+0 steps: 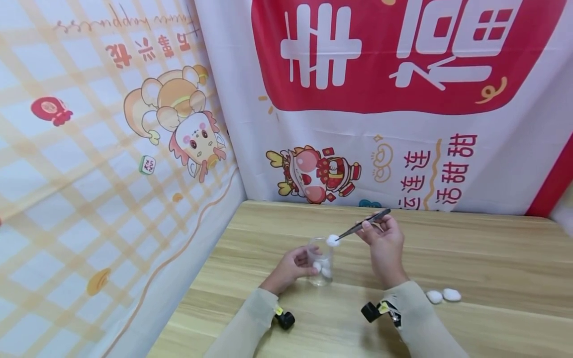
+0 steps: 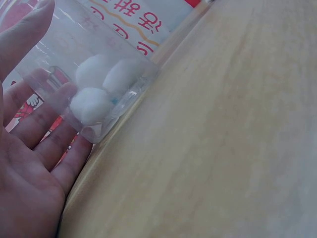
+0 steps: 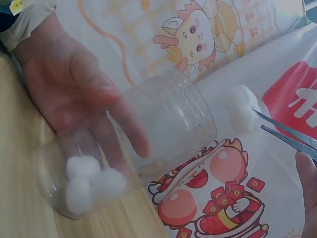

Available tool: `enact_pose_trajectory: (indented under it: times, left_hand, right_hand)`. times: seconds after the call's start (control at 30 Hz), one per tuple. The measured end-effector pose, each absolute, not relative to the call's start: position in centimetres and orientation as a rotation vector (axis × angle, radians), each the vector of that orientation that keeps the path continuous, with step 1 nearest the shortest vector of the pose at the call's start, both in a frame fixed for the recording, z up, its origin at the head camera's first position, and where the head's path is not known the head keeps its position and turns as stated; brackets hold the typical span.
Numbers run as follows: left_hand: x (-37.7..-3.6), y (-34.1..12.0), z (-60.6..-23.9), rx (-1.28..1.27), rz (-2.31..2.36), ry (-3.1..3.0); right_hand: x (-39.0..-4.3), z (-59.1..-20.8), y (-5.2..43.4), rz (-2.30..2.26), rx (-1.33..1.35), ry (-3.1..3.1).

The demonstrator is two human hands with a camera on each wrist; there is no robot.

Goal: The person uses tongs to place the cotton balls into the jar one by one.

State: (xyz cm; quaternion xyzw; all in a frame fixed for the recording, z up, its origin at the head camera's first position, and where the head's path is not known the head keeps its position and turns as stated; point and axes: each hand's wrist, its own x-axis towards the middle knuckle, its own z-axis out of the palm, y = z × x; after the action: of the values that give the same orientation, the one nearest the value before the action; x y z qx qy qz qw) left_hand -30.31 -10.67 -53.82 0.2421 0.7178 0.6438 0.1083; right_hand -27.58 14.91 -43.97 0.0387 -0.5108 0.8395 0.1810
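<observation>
Festive cloth backdrop w/ red banner and cartoon figures (image 1: 319, 174) hangs behind a pale wood table (image 1: 470, 258), and a checked cloth w/ another cartoon covers the left wall.

Person stands at the table, both sleeves beige, a small black cam strapped at each wrist. Left hand (image 1: 291, 266) wraps round a clear plastic jar (image 1: 320, 261), fingers curled on its side, jar upright on the table. Three cotton balls (image 2: 101, 84) sit at the bottom, touching each other. Right hand (image 1: 382, 238) pinches a pair of metal tweezers (image 1: 363, 224) between thumb and fingers; the tips are closed on one more cotton ball (image 1: 333, 240), which hangs right at the jar's mouth, just above the rim. In the right wrist view that ball (image 3: 242, 106) is beside the open neck, not yet inside.

Two spare cotton balls (image 1: 443, 295) lie on the table to the right, near the right sleeve, well apart from the jar.

Handling, as I judge it: the cotton is v. light and soft, squashes under any pinch, fibres may cling to the tweezer tips, so a light grip across the middle looks enough. Jar seems thin, light, smooth-walled, prob. tips easily if nudged at the rim; holding it low on the side, as the left hand does, looks the steady spot. Neck is ribbed, narrower than the body, so there's little room for ball plus tips.
</observation>
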Motion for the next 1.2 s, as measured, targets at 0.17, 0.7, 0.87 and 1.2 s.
enact_pose_trajectory:
  times: [0.17, 0.7, 0.87, 1.2]
  left_hand:
    - [-30.2, -10.6, -53.6, 0.710, 1.892, 2.115]
    - [-30.3, -10.7, -53.9, 0.703, 1.916, 2.081]
    - [-30.3, -10.7, -53.9, 0.700, 1.914, 2.087]
    - [-30.3, -10.7, -53.9, 0.709, 1.939, 2.059]
  right_hand:
    - [-27.6, -44.2, 14.6, 2.358, 0.115, -1.450]
    - [-27.2, -44.5, 13.4, 2.377, 0.142, -1.345]
    - [-27.2, -44.7, 13.2, 2.386, 0.126, -1.348]
    - [-27.3, -45.3, 12.6, 2.382, 0.116, -1.389]
